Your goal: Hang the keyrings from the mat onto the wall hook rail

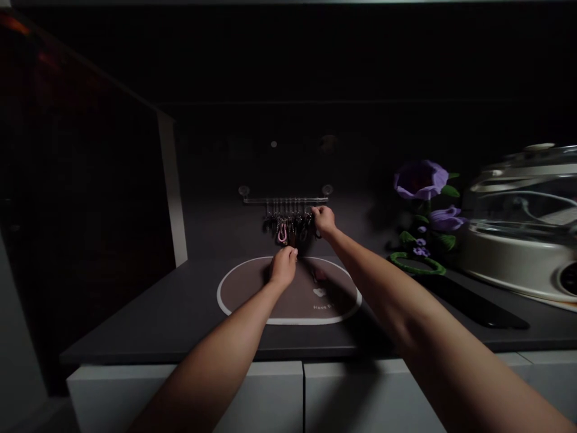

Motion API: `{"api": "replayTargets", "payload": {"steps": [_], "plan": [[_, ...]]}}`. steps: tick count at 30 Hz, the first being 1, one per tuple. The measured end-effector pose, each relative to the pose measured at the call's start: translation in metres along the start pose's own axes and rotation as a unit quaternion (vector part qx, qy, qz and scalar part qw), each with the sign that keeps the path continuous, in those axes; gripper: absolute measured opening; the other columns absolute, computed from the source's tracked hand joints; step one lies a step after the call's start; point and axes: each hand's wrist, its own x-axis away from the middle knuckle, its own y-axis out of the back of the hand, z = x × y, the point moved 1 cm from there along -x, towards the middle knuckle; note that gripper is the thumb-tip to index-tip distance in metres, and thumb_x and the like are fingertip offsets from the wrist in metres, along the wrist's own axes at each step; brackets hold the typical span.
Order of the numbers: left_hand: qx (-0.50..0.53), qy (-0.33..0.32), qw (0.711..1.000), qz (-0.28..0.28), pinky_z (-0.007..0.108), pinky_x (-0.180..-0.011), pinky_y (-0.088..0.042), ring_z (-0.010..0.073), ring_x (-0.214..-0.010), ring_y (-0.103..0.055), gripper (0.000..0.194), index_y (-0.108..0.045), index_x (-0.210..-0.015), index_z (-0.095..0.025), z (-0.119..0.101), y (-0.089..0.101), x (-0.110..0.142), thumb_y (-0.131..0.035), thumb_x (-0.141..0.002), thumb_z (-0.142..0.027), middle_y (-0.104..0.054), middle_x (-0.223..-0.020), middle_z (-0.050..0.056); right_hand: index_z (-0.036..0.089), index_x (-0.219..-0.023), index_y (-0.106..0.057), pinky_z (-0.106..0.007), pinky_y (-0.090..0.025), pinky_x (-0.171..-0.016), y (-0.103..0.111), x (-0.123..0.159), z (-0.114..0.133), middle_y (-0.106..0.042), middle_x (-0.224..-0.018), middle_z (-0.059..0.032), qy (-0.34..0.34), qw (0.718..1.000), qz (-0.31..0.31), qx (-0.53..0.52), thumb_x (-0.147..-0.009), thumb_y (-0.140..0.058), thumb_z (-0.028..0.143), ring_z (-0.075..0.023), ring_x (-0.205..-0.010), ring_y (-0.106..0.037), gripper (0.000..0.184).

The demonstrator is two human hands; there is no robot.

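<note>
A clear rack (pixel 286 200) with a row of hooks is fixed to the dark wall, and bunches of keys and key rings (pixel 273 224) hang from it. Among them is a pink loop-shaped key fob (pixel 282 233). My right hand (pixel 324 221) is closed in a pinch at the rack's right end, beside the last hook; a dark ring-like bit shows below its fingers. Lower down, my left hand (pixel 283 266) is closed just under the hanging keys, above the mat. What the fingers of each hand hold is too small and dark to make out.
A brown oval mat (pixel 252 291) with a white rim lies on the dark counter (pixel 157 313). To the right stand purple knitted flowers (pixel 421 180), a flat black slab-like object (pixel 478 304) and a cream appliance with a clear cover (pixel 505 249). White cabinet fronts (pixel 270 397) are below.
</note>
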Motion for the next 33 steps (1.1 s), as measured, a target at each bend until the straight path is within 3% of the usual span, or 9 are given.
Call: {"api": "replayTargets", "payload": {"steps": [9, 21, 33], "plan": [[-0.013, -0.009, 1.000, 0.007, 0.025, -0.067, -0.035, 0.0154, -0.070, -0.052, 0.023, -0.054, -0.068, -0.017, 0.003, -0.001, 0.000, -0.037, -0.082, -0.023, -0.059, -0.070, 0.005, 0.014, -0.068, -0.061, -0.027, -0.041, -0.067, -0.008, 0.001, 0.000, -0.062, -0.070, -0.0069, -0.026, 0.999, -0.026, -0.020, -0.072, -0.048, 0.033, -0.0154, -0.065, -0.055, 0.024], [-0.005, -0.004, 1.000, 0.014, 0.025, -0.064, -0.035, 0.0142, -0.066, -0.052, 0.022, -0.054, -0.068, -0.016, 0.004, -0.001, -0.001, -0.037, -0.082, -0.022, -0.058, -0.068, 0.004, 0.012, -0.074, -0.063, -0.025, -0.040, -0.065, -0.011, 0.005, -0.013, -0.063, -0.071, -0.0059, -0.027, 0.999, 0.000, -0.018, -0.072, -0.049, 0.033, -0.0142, -0.065, -0.054, 0.025], [0.013, -0.004, 0.999, 0.032, 0.021, -0.061, -0.036, 0.0099, -0.061, -0.049, 0.017, -0.054, -0.070, -0.014, 0.002, -0.002, 0.000, -0.040, -0.080, -0.017, -0.055, -0.065, 0.000, 0.013, -0.087, -0.063, -0.028, -0.044, -0.076, -0.005, 0.006, -0.028, -0.066, -0.087, -0.0065, 0.004, 0.993, 0.083, -0.084, -0.072, -0.053, 0.024, -0.0147, -0.079, -0.059, 0.021]]}}
